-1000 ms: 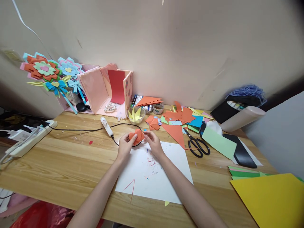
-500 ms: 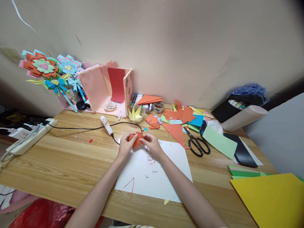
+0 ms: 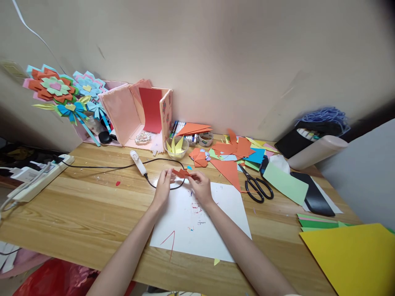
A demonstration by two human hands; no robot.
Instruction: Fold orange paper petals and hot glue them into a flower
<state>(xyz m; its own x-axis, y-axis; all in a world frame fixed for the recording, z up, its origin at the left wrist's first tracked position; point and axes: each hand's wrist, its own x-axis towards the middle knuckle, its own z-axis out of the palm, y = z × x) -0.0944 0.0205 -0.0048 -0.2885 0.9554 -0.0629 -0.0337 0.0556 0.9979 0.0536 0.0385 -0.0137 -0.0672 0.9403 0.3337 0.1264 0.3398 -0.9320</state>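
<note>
A small folded piece of orange paper [image 3: 180, 173] is held between my two hands, above the far edge of a white sheet [image 3: 197, 234] with coloured marks. My left hand [image 3: 163, 187] pinches its left end, and my right hand [image 3: 200, 187] grips the right end. The paper is tilted, so I see it nearly edge-on. Just beyond my hands lies another folded orange paper shape [image 3: 199, 157]. A white glue gun-like tool [image 3: 138, 163] with a black cord rests left of my left hand.
Black-handled scissors [image 3: 257, 187] lie right of the sheet, near orange paper scraps [image 3: 226, 172]. A clear bowl [image 3: 176, 154] holds yellow paper pieces. Yellow paper [image 3: 352, 255] is at the right front. A pink box [image 3: 120, 115] and paper flowers [image 3: 55, 86] stand at the back left.
The orange paper has been tipped from showing its broad face to nearly edge-on and raised slightly. Both hands have turned with it and keep their hold.
</note>
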